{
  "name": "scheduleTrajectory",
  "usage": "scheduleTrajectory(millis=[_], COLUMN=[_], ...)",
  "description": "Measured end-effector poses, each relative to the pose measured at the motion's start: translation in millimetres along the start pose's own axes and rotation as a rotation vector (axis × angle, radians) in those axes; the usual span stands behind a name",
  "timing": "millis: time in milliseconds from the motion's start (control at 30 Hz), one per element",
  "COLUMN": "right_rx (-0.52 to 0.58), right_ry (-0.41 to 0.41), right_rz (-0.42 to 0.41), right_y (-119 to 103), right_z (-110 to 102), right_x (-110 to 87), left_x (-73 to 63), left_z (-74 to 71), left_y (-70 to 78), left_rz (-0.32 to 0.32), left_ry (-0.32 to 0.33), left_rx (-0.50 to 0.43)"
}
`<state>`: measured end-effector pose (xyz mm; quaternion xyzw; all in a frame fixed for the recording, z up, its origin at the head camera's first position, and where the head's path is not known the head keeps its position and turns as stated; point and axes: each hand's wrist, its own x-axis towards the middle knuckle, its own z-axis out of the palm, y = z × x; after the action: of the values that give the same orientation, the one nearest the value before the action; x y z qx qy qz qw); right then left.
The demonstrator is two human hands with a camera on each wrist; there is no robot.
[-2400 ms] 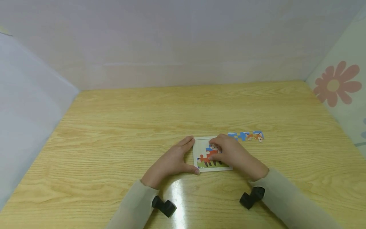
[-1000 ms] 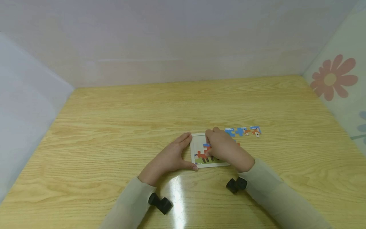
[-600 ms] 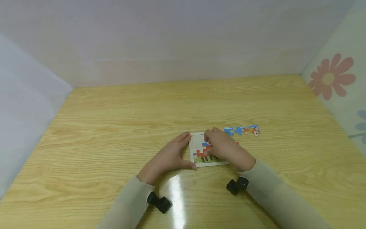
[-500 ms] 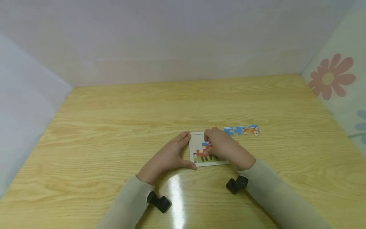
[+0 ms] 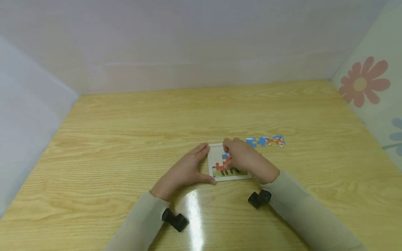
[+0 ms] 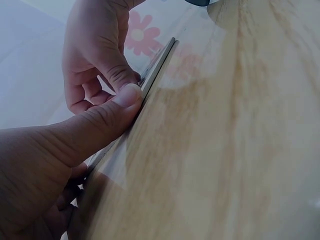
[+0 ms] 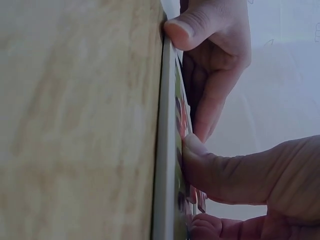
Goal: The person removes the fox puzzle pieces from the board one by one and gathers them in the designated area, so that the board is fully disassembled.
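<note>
A square puzzle tray (image 5: 232,178) with a pale rim lies on the table, partly filled with pieces showing a red animal body and dark legs on green. My left hand (image 5: 188,170) grips its left side, thumb at the near corner and fingers at the far corner. Over the tray's right part, my right hand (image 5: 248,158) has its thumb against the picture and its fingers bent. In the right wrist view a small puzzle piece (image 7: 201,201) stands slightly raised between that thumb and the fingers. The hand hides most of it in the head view.
Behind the tray to the right lie several loose puzzle pieces in a row, including a blue-and-white piece (image 5: 250,142) and a fox-face piece (image 5: 279,141). The wooden table (image 5: 132,139) meets pale walls; the right wall (image 5: 361,83) has flower pictures.
My right hand has moved slightly left and lower over the tray, its fingers now covering the white-faced part seen earlier. The left hand keeps its hold; the whole view has shifted a little.
</note>
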<state>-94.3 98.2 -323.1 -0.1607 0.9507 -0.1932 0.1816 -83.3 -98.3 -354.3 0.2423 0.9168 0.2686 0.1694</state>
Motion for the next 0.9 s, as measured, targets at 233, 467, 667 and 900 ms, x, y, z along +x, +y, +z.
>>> scheduleTrajectory(millis=[233, 467, 667, 900], right_rx=[-0.012, 0.035, 0.165, 0.38], right_ry=[0.039, 0.099, 0.139, 0.228], right_rz=[0.016, -0.022, -0.072, -0.064], right_y=[-3.9, -3.8, 3.3, 16.0], right_z=[4.0, 7.5, 16.4, 31.8], right_x=[-4.8, -9.7, -11.6, -13.2], left_x=[-0.1, -0.2, -0.4, 1.1], left_z=[0.8, 4.0, 3.6, 3.3], left_y=[-1.2, -3.2, -3.7, -4.4], left_rz=[-0.002, -0.003, 0.004, 0.014], left_ry=[-0.004, -0.001, 0.0, 0.001], left_rx=[-0.006, -0.015, -0.004, 0.006])
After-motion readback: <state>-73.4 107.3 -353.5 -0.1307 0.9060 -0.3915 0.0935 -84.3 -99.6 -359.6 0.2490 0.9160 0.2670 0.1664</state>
